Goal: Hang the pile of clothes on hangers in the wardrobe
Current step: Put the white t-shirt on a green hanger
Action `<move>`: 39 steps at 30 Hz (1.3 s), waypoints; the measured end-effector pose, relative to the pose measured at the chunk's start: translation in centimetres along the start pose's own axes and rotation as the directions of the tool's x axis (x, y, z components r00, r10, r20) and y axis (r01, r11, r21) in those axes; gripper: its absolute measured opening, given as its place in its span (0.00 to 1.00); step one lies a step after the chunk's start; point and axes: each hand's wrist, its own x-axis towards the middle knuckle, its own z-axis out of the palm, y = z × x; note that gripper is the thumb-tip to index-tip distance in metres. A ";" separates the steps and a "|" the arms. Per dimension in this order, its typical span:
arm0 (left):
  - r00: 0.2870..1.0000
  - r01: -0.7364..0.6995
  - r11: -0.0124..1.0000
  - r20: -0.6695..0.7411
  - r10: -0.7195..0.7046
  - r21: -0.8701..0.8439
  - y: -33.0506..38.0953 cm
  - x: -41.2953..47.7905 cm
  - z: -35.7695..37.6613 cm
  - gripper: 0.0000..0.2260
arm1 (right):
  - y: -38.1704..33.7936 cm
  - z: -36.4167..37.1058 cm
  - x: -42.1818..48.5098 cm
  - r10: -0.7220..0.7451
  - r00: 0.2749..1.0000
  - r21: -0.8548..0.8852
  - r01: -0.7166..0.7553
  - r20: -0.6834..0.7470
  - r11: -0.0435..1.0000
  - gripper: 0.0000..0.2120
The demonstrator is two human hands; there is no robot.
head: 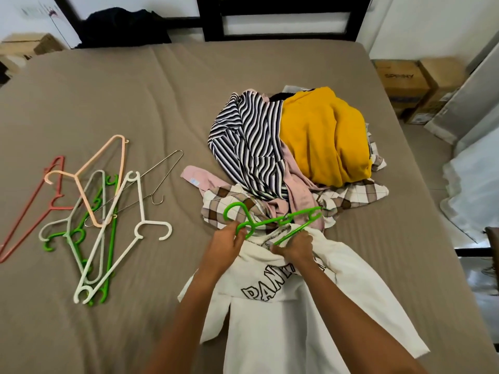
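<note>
A soft, rumpled pile of clothes (pixel 297 147) is sitting on a bed (pixel 135 103) covered in a smooth taupe sheet. A thick mustard-yellow garment (pixel 324 136) is lying on top of the pile, with a thin black-and-white striped garment (pixel 248 141) draping down the pile's left side. A pale pink garment (pixel 297 195) and a brown checked shirt (pixel 351 195) are spilling out along the pile's near edge.

Just in front of the pile, a white T-shirt (pixel 283 319) with outlined block letters is lying flat, its collar end touching the checked shirt. A bright green plastic hanger (pixel 272 221), with a curved hook and notched shoulders, is resting over the collar, one arm slipping into the neck opening.

Both forearms are reaching forward toward the pile. The left hand (pixel 226 245) is curling its fingers around the green hanger just below the hook. The right hand (pixel 295 248) is pinching bunched fabric at the T-shirt's neckline.

Well to the left of the pile, loose hangers (pixel 94 211) are lying tangled: coral, peach, white, grey and green plastic ones, plus a thin wire hanger (pixel 162 171).
</note>
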 end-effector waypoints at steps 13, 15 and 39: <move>0.972 0.048 0.988 0.222 -0.081 0.150 -1.1 -0.2 -1.1 0.10 | 1.3 -1.1 2.6 0.042 0.978 -0.168 -0.077 -0.205 0.983 0.30; 0.977 0.033 0.989 0.205 -0.063 0.144 -1.8 -0.5 -1.1 0.12 | 1.7 -3.4 3.8 0.023 0.982 -0.158 -0.053 -0.187 0.986 0.18; 0.966 -0.151 0.986 0.222 0.132 0.072 6.2 1.3 -3.2 0.14 | -0.6 -13.9 -2.2 -0.500 0.790 -0.369 0.609 0.353 0.702 0.19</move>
